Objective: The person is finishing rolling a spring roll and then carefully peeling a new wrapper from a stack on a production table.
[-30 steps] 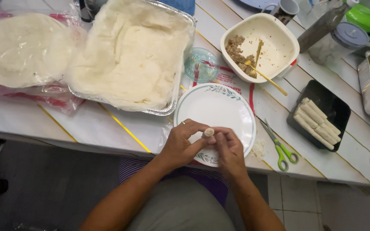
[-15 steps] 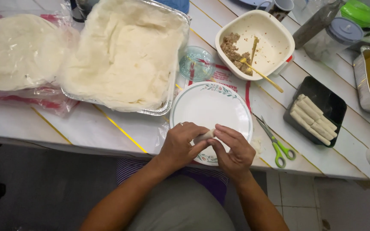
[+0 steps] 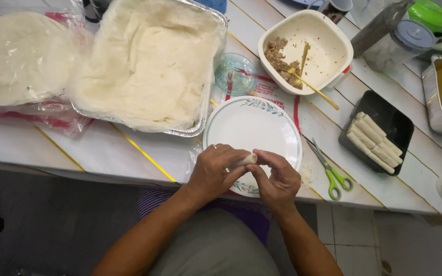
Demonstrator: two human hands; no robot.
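Right hand (image 3: 278,179) back off the roll (image 3: 245,160); left hand (image 3: 215,171) clamped round it; right fingers pinching its end.

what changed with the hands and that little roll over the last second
Both hands kept hold of the small roll over the near rim of the white plate. A second ago it stood end-up between the fingertips; now it lies sideways, gripped in the left hand, with the right hand closed in at its end. The foil tray, bowl of filling, scissors and black tray of rolls stayed put.
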